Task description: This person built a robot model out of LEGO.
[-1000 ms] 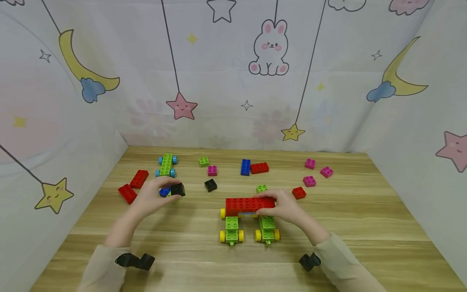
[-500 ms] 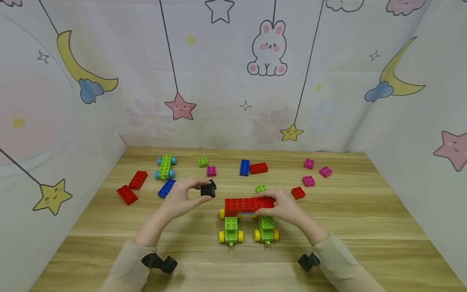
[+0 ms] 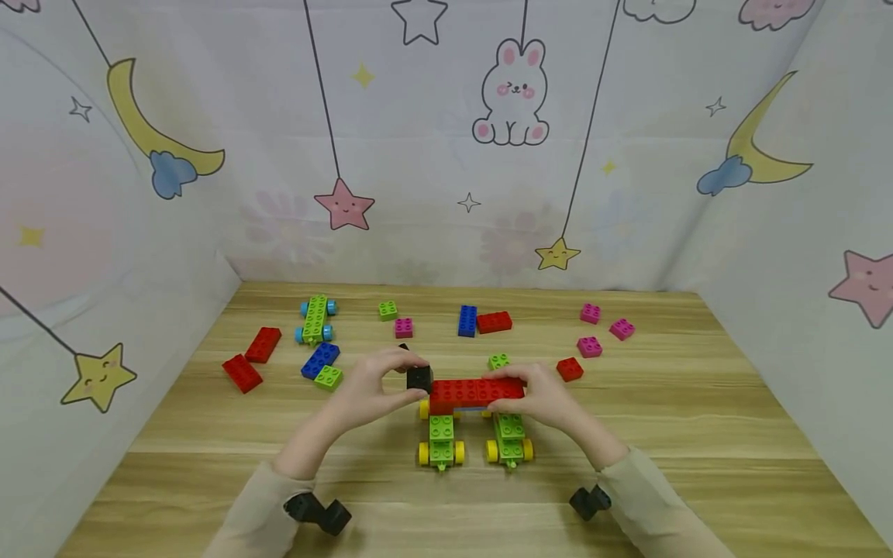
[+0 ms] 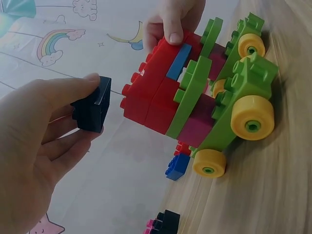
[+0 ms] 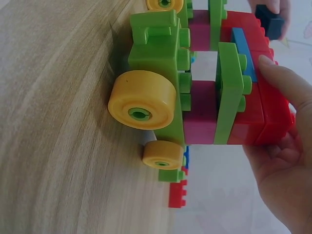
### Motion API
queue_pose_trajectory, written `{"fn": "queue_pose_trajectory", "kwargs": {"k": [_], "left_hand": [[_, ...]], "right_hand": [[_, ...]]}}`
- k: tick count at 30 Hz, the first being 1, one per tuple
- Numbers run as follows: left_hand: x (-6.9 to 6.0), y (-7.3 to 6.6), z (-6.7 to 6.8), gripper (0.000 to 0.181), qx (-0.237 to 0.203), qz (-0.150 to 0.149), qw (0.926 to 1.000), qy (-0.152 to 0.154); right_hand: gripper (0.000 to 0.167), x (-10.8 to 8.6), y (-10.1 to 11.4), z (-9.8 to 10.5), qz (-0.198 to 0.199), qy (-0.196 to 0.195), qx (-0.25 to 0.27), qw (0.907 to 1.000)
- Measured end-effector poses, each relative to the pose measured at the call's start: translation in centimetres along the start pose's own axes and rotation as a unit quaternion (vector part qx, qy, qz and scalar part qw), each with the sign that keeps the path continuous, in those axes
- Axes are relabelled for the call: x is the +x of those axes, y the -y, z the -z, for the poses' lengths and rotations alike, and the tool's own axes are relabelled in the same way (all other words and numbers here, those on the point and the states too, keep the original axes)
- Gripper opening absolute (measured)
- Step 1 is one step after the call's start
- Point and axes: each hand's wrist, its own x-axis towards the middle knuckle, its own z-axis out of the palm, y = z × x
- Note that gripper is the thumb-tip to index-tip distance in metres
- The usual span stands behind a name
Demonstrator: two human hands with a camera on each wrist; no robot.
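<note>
My left hand pinches a black building block between thumb and fingers. In the head view it is just off the left end of the red blocks, and the left wrist view shows a gap between them. These red blocks top a toy structure of thin green blocks, purple blocks and two green wheeled bases with yellow wheels. A blue piece runs under the top red layer. My right hand grips the right end of the red blocks.
Beyond the hands lie pink blocks, a red block, a blue block and several others. At left are a green base with blue wheels and two red blocks. Another black block is mostly hidden in the head view.
My left hand has carried the black block rightward from above the blue and green blocks to the left end of the red blocks. The right hand has kept its grip in place.
</note>
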Motion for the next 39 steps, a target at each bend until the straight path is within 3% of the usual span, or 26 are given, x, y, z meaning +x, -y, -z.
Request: {"fn": "queue_pose_trajectory", "kwargs": {"k": [12,24,39], "left_hand": [[0.1,-0.1,-0.7,0.035,0.002,0.012,0.9994,0.032],[0.4,0.0,-0.9,0.034,0.002,-0.015,0.9997,0.019],[1.3,-0.2,-0.3,0.035,-0.004,0.033,0.9974,0.064]], "right_hand": [[0.041,0.0,-0.2,-0.2,-0.003,-0.004,0.008,1.0000],[0.042,0.0,-0.1,-0.2,-0.023,0.010,0.036,0.9990],[0.042,0.0,-0.2,-0.2,-0.024,0.008,0.032,0.9992]]}}
